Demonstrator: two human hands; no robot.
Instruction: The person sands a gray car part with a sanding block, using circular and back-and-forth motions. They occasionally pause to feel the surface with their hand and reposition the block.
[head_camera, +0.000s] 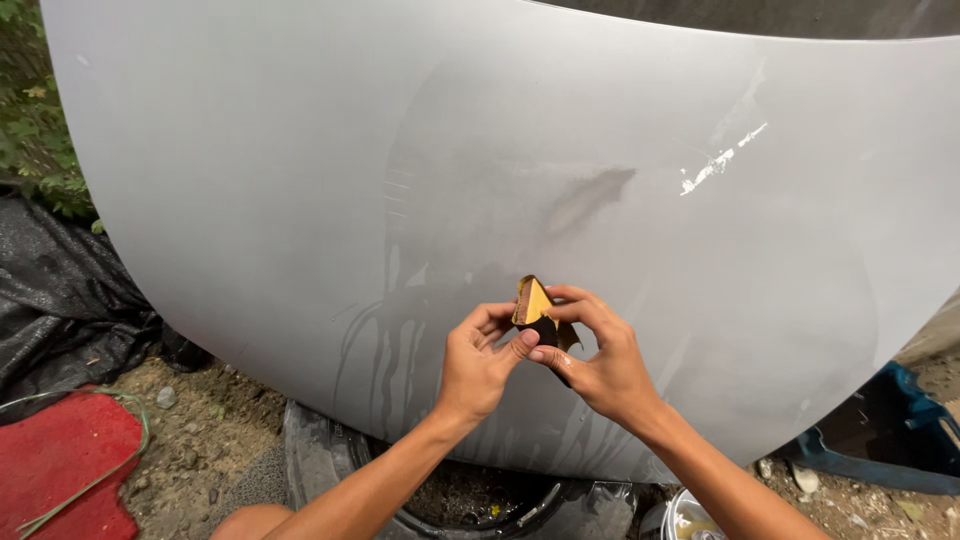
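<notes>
A large silver car hood panel (300, 170) fills most of the view, wet in the middle with water streaks running down and a white scratch (722, 158) at the upper right. In front of its lower middle, my left hand (478, 360) and my right hand (595, 355) together pinch a small folded piece of sandpaper (535, 305), yellow on one face and dark on the other. The fingers of both hands close around it, just off the panel surface.
Black plastic sheeting (60, 290) and a red mat (60, 460) lie on the dirt ground at the left. A dark tyre (330, 465) sits below the panel, a blue container (890, 430) at the right, a small pot (685, 518) near the bottom edge.
</notes>
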